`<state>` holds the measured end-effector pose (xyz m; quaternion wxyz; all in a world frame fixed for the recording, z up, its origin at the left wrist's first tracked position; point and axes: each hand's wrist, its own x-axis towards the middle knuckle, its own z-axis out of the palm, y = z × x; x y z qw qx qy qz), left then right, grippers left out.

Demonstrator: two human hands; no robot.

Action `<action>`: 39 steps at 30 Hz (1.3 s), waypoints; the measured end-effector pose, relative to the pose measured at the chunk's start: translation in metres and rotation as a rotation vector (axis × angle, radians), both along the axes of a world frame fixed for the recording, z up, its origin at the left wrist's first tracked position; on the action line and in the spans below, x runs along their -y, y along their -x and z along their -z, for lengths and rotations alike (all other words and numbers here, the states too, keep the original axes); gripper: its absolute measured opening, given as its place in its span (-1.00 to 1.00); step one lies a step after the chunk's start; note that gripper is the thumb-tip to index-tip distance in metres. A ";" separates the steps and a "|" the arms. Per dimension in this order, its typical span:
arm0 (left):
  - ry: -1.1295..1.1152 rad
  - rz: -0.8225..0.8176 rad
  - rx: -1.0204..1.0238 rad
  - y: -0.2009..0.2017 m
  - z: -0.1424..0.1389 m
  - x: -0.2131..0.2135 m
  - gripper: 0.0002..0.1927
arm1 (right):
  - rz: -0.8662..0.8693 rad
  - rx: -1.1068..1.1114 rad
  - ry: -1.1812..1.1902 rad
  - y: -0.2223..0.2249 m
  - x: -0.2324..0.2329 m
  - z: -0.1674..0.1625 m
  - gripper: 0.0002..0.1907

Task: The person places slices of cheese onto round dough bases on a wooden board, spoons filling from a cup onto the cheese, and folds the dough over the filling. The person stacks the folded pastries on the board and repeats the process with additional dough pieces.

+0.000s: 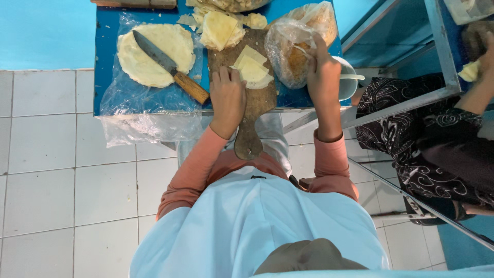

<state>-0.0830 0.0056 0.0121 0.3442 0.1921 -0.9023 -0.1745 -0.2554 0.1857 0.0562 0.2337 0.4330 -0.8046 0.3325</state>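
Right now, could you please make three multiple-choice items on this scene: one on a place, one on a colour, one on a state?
1. Where does the knife lie?
A. on the round dough sheet
B. on the floor
C. in the bowl

2. What colour is the tabletop?
A. red
B. blue
C. white

3. What does the right hand do?
A. hangs free
B. holds the knife
C. grips the plastic bag

Answers:
1 A, the blade rests across the sheet.
2 B, bare blue shows by the dough.
3 C, the fingers close on the bag; the left hand presses on the wooden board.
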 end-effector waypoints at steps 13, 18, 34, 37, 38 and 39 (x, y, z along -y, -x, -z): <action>0.013 0.048 -0.076 0.008 0.003 0.001 -0.83 | -0.037 0.135 0.132 0.003 -0.019 0.001 -0.48; -0.052 0.122 -0.123 0.009 0.000 0.002 -0.78 | -0.009 0.237 0.263 0.015 -0.029 0.010 -0.52; -0.328 0.276 -0.203 0.008 -0.001 0.018 -0.73 | -0.224 0.654 0.590 -0.032 0.006 0.046 -0.53; -0.382 0.313 -0.250 0.008 0.000 0.019 -0.77 | -0.179 0.471 0.567 -0.053 0.019 0.051 -0.56; -0.387 0.323 -0.258 0.008 0.000 0.020 -0.78 | -0.177 0.404 0.530 -0.060 0.020 0.052 -0.63; -0.391 0.333 -0.266 0.009 0.000 0.020 -0.80 | -0.175 0.337 0.493 -0.066 0.020 0.052 -0.69</action>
